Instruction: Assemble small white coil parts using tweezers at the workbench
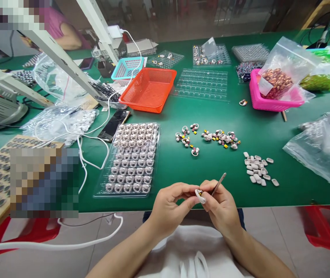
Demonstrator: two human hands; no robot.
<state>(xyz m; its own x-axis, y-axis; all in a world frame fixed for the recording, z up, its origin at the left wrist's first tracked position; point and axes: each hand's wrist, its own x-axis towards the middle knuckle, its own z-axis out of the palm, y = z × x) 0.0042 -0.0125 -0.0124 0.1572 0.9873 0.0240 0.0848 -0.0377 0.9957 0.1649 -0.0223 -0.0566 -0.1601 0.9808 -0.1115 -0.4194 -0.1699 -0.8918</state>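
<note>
My left hand (172,204) is closed, thumb and fingertips pinching a small curved white earbud part (201,196) with a bit of yellow inside its bend. My right hand (221,210) meets it from the other side, fingertips on the same part. A slim metal tool (219,183), perhaps tweezers, sticks up from the right hand; its lower end is hidden by the fingers. Beyond the hands lie loose earbud parts with yellow and red bits in a left group (185,139) and a right group (221,138). Small white oval caps (258,169) are scattered to the right.
Left of my hands, a clear tray (130,158) holds rows of silvery-white shells. Behind stand an orange basket (150,90), a clear compartment tray (202,84) and a pink basket (277,102). A phone (115,125) and white cable (85,162) lie left; plastic bags (324,143) right.
</note>
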